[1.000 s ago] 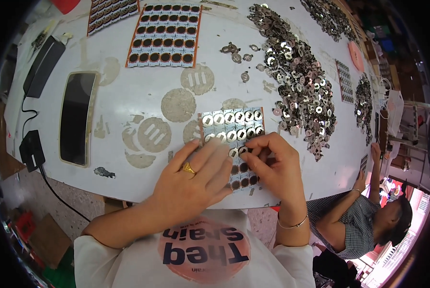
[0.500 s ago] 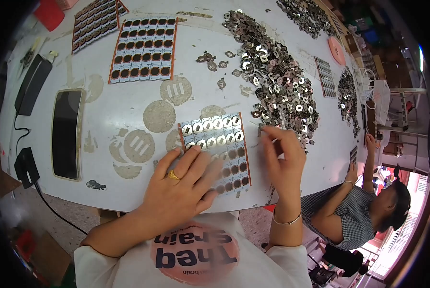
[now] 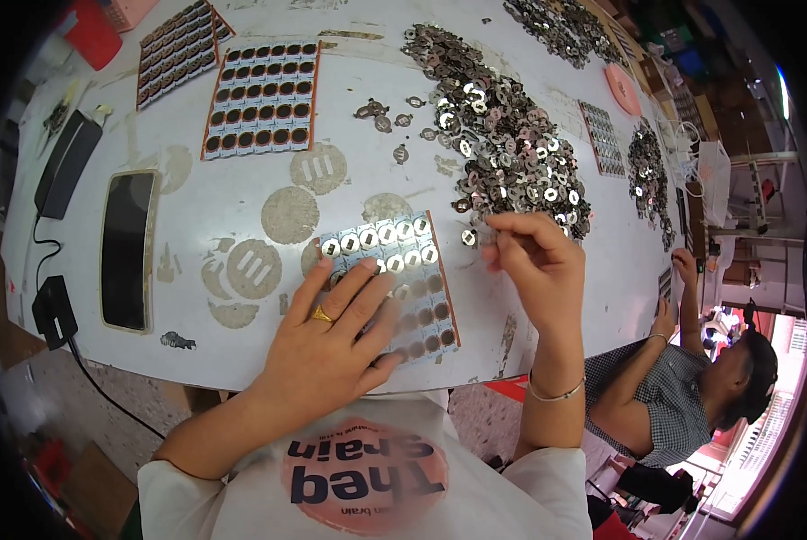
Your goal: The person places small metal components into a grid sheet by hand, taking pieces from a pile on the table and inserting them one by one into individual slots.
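A circuit board panel [image 3: 448,310] with reddish side edges lies at the near edge of the table. Shiny round metal clips with square centre openings sit on its far rows; dark round spots show on its nearer rows. My left hand [image 3: 331,328], a gold ring on it, rests over the panel's left part with fingers spread, hiding some of it. To the right of the panel, my right hand [image 3: 543,270] pinches a small metal clip, blurred between thumb and forefinger. Just beside those fingertips a loose clip [image 3: 469,238] lies on the table. Beyond them spreads a big heap of metal clips [image 3: 511,144].
Another panel [image 3: 261,99] with dark round spots lies far left, near stacked panels [image 3: 178,54]. A phone [image 3: 129,252] and a black power adapter [image 3: 67,166] with a cable are at left. At right, a co-worker [image 3: 664,387] in a checked shirt works at the same table.
My right hand's thumb and forefinger have come together on a clip at the heap's near edge. The panel and heap appear slightly further left in view. My left hand stays on the panel.
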`<state>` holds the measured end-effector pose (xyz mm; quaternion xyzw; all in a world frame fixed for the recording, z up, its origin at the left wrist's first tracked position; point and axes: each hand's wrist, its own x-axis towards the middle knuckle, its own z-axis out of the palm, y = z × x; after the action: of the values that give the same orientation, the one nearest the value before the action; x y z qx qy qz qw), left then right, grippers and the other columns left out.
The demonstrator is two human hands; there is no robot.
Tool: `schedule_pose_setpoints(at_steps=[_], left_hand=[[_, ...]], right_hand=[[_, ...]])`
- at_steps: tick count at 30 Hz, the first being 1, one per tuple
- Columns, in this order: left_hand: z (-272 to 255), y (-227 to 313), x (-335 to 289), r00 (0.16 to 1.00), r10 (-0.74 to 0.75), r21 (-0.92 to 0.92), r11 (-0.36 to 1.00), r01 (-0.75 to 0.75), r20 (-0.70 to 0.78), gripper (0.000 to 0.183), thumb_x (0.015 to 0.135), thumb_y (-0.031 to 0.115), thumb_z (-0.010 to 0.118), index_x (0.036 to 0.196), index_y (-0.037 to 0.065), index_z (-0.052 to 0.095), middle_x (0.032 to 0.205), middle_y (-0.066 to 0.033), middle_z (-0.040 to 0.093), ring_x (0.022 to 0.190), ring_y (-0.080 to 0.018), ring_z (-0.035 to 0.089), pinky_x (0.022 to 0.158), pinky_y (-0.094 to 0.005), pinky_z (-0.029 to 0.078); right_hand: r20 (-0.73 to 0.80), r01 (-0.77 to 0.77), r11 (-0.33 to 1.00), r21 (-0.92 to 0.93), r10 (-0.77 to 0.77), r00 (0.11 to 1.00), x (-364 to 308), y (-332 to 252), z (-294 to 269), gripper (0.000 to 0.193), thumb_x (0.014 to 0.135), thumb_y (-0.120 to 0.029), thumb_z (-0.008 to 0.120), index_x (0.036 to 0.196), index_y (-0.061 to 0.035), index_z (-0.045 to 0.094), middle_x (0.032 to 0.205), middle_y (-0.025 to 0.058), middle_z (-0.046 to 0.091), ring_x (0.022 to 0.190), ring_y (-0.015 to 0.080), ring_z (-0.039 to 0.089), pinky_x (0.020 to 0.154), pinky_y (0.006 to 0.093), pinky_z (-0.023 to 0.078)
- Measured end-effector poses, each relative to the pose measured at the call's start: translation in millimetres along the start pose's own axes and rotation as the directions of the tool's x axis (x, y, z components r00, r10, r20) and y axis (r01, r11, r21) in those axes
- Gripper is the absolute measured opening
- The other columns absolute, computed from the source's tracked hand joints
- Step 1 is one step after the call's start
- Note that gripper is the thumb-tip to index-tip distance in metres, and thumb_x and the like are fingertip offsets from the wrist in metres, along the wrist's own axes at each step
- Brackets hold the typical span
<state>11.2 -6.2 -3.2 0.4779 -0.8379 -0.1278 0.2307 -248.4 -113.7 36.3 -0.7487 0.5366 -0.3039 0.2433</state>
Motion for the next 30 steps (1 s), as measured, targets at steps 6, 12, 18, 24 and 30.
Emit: schedule_pose_setpoints(at_steps=[6, 12, 18, 24, 30], left_hand=[[1.7, 2.6, 1.0, 1.0, -0.003, -0.049, 0.999, 0.003, -0.003, 0.058, 0.082, 0.033, 0.084, 0.131, 0.006, 0.068, 0.147, -0.0145, 0.059, 0.144, -0.0347, 0.052, 0.122, -0.0545, 0.037], [-0.7, -0.1, 4.1, 1.0, 0.022, -0.078, 0.997, -0.02, 0.015, 0.058, 0.083, 0.033, 0.083, 0.132, 0.005, 0.068, 0.148, -0.0148, 0.059, 0.145, -0.0334, 0.052, 0.122, -0.0523, 0.038], [-0.6, -1.3, 3.2, 1.0, 0.017, -0.081, 0.997, -0.015, 0.021, 0.056, 0.084, 0.033, 0.082, 0.131, 0.005, 0.068, 0.153, -0.0158, 0.056, 0.147, -0.0336, 0.05, 0.123, -0.0522, 0.038], [3.2, 1.4, -0.4, 1.0, 0.008, -0.061, 0.998, -0.006, 0.027, 0.057, 0.086, 0.035, 0.082, 0.132, 0.005, 0.067, 0.156, -0.0177, 0.054, 0.149, -0.0349, 0.048, 0.124, -0.0526, 0.036], [6.0, 1.3, -1.5, 1.0, 0.017, -0.03, 0.999, -0.017, -0.002, 0.054, 0.085, 0.035, 0.083, 0.129, 0.006, 0.069, 0.156, -0.0186, 0.055, 0.148, -0.0353, 0.05, 0.124, -0.0528, 0.036]], right_hand=[[0.434, -0.522, 0.532, 0.667, 0.292, 0.852, -16.1, -1.0, 6.3, 0.017, 0.096, 0.007, 0.067, 0.111, 0.0041, 0.074, 0.094, 0.0087, 0.078, 0.078, 0.0119, 0.073, 0.07, 0.0247, 0.06], [0.466, -0.367, 0.87, 0.33, 0.189, 0.865, -19.0, -11.5, 19.9, 0.015, 0.095, 0.002, 0.07, 0.109, 0.0002, 0.075, 0.094, 0.004, 0.073, 0.076, 0.0088, 0.07, 0.064, 0.024, 0.053], [0.446, -0.201, 0.959, 0.2, 0.093, 0.89, -12.0, -31.2, 24.5, 0.017, 0.091, 0.004, 0.078, 0.107, -0.0002, 0.075, 0.089, 0.0005, 0.069, 0.072, 0.0028, 0.06, 0.064, 0.0204, 0.048], [0.368, -0.261, 0.958, 0.121, 0.201, 0.908, -29.8, -23.9, 29.5, 0.017, 0.092, -0.004, 0.078, 0.108, -0.0022, 0.073, 0.09, 0.0046, 0.065, 0.066, 0.0105, 0.063, 0.059, 0.0279, 0.051], [0.307, -0.01, 0.999, -0.033, 0.02, 0.952, -32.7, -34.9, 31.6, 0.016, 0.091, -0.006, 0.078, 0.106, -0.0039, 0.073, 0.089, 0.0089, 0.065, 0.068, 0.0214, 0.065, 0.062, 0.0338, 0.053]])
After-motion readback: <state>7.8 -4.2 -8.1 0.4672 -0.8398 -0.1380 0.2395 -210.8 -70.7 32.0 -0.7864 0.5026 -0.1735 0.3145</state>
